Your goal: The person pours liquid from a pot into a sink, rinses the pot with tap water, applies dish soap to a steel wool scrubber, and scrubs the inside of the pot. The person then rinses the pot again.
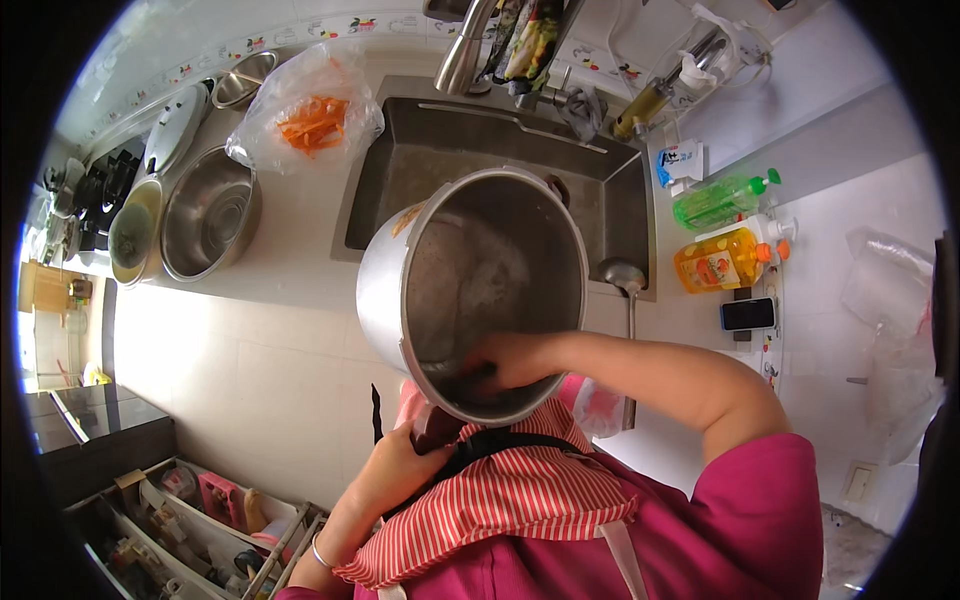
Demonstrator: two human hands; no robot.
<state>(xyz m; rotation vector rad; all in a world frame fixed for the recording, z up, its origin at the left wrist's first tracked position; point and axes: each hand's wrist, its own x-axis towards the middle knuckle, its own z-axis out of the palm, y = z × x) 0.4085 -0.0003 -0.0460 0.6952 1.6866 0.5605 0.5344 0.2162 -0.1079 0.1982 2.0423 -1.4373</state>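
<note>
A large metal pressure-cooker pot (382, 292) is tilted over the front edge of the steel sink (367, 187), its open mouth facing me. My left hand (401, 465) grips the brown pot handle (437, 430) at the near rim. Inside the pot, low against the near wall, is my right hand (502, 364); its fingers are blurred and in shadow, and whether they hold something cannot be told. Whitish suds or wet residue show on the pot's inner bottom.
Left of the sink are a plastic bag with orange peelings (311, 124), a steel basin (214, 217) and a lid (176, 127). A ladle (624, 275), green bottle (716, 202), orange bottle (716, 260) and phone (748, 314) lie or stand right. An open drawer (202, 525) is lower left.
</note>
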